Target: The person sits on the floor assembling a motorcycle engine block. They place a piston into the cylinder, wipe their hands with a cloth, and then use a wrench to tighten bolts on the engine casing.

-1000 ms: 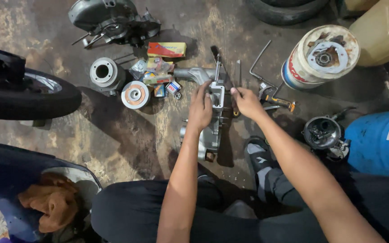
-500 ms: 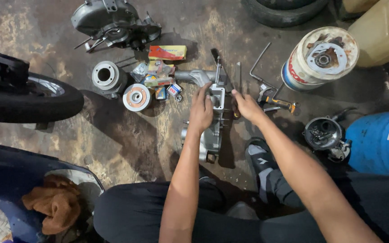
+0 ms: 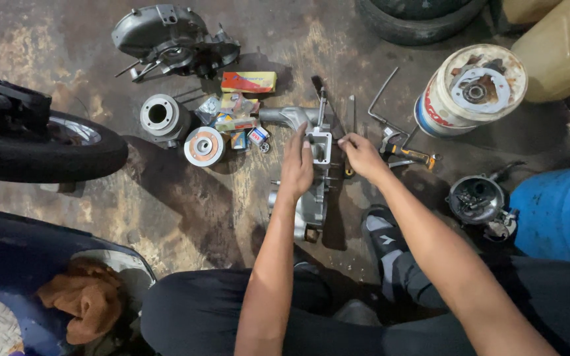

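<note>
Grey cast-metal engine casing (image 3: pixel 313 191) lies on the stained concrete floor (image 3: pixel 186 211), midway before me; my left hand (image 3: pixel 296 165) grips its upper edge to steady it (fingers curled), while my right hand (image 3: pixel 359 155) pinches something small beside it, too small to identify.

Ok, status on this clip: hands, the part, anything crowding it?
Left hand rests on the engine casing. Right hand pinches at its top edge, grip unclear. Casing stands on the floor. Small boxes left, hex keys right, close by.
</note>
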